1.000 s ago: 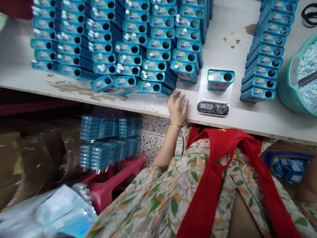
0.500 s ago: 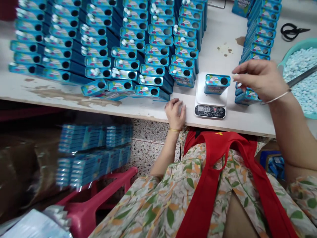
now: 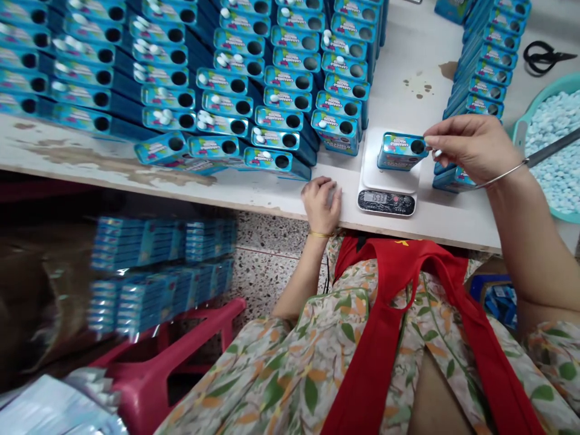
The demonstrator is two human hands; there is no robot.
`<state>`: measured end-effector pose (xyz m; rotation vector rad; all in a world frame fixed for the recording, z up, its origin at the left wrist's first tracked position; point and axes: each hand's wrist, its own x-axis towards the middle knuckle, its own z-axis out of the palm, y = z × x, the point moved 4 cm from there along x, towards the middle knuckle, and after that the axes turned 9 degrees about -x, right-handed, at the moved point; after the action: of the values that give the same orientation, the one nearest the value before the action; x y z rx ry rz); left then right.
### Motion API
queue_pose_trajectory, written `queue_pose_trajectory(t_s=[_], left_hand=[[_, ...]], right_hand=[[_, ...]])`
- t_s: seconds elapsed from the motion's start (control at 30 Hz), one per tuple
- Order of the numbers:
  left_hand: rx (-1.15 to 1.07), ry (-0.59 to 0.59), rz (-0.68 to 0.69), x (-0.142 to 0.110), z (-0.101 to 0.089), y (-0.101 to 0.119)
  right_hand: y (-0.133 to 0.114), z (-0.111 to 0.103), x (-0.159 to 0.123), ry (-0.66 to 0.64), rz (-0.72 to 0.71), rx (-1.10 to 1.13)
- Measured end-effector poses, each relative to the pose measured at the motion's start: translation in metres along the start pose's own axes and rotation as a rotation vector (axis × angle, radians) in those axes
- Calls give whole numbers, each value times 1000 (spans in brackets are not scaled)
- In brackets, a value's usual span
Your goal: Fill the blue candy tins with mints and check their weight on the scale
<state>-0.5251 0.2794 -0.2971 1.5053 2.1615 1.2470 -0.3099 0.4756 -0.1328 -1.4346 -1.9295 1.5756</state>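
Right hand (image 3: 475, 148): thumb and forefinger drawn together, a white candy pellet (image 3: 437, 154) held in the curl just below their tips. Fingertips sit right at the right end of the Caramelo tin (image 3: 399, 147); can't tell if they touch its rim or stop just short. Tin stands upright on the white digital scale (image 3: 388, 186), lid up, long axis of the lid running left-right. Round opening (image 3: 417, 147) is at the right end of that axis, so it's the part of the tin closest to the fingers: just left of them. That's the relation that matters.

Forearm comes in from the near right, clear of the scale display. Right hand is the nearer one by far. Left hand (image 3: 322, 205) rests on the near edge of the table (image 3: 338, 190), left of the scale, fingers bent, slightly apart, nothing visible in them.

Further out: right-hand row of tins (image 3: 493, 69) runs away from the near side, its near end partly behind the right hand. Teal tub (image 3: 520, 132) of pale blue pellets to the right, black scissors (image 3: 544, 58) beyond it. Left of the scale, a block of tins (image 3: 292, 78), several with loose pellets on their lids.
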Motion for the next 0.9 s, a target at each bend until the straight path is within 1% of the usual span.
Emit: queue_pose_trajectory(t_s=[0.13,0.2,0.27,0.33,0.4,0.47,0.53,0.6,0.67,0.73,0.8,0.9], left_hand=[[-5,8,3,0,0,-1],[5,9,5,0,0,-1],[16,14,6,0,0,-1],[30,24,16,0,0,-1],[33,45,41,-1,0,-1],[19,68,71,-2,-1,0],[-3,78,98,-1,-4,3],[-33,57,141,4,-9,13],[-60,4,198,16,-14,28],[-57,-76,254,34,-17,48],[-30,-173,307,58,-16,71],[22,-354,402,90,-5,105]], right_hand=[[-9,-1,5,-23,-30,-62],[-17,-5,3,-9,-70,-43],[-20,-8,-4,-6,-78,59],[-12,-6,-17,-60,-30,242],[10,0,-33,-118,59,452],[45,9,-51,-124,189,631],[88,18,-68,-92,356,734],[128,23,-85,-24,475,758],[157,23,-98,50,504,737],[176,20,-106,102,482,696],[187,18,-110,139,457,662],[196,19,-111,184,415,661]])
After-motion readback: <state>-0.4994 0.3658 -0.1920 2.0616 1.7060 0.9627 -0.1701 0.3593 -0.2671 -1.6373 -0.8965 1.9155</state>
